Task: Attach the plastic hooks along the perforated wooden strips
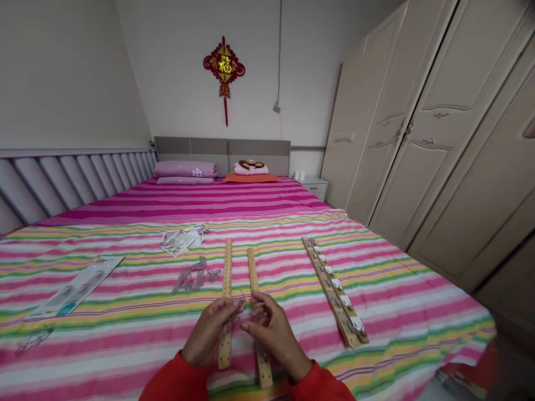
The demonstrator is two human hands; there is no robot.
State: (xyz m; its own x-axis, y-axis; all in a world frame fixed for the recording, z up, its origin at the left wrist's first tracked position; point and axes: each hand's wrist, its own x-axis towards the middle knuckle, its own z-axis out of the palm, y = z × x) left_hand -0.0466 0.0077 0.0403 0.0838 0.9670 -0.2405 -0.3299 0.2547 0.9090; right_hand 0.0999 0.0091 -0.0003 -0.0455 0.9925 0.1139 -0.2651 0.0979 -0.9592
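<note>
The left hand and right hand pinch small clear pieces, blurred, over near wooden strips. Light, steady fingertips should keep such fiddly parts aligned

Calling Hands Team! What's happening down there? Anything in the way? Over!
Left hand, right hand: close together, fingers at small clear bits, blurry. Wood strips beneath. Loose plastic off left, not between hands. Over.

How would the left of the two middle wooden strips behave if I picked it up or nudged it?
The strip would probably stay stiff: it looks like straight wood. Being narrow and slim, it is likely light. It lies flat on the sheet, so a nudge should slide it, not roll it.
</note>
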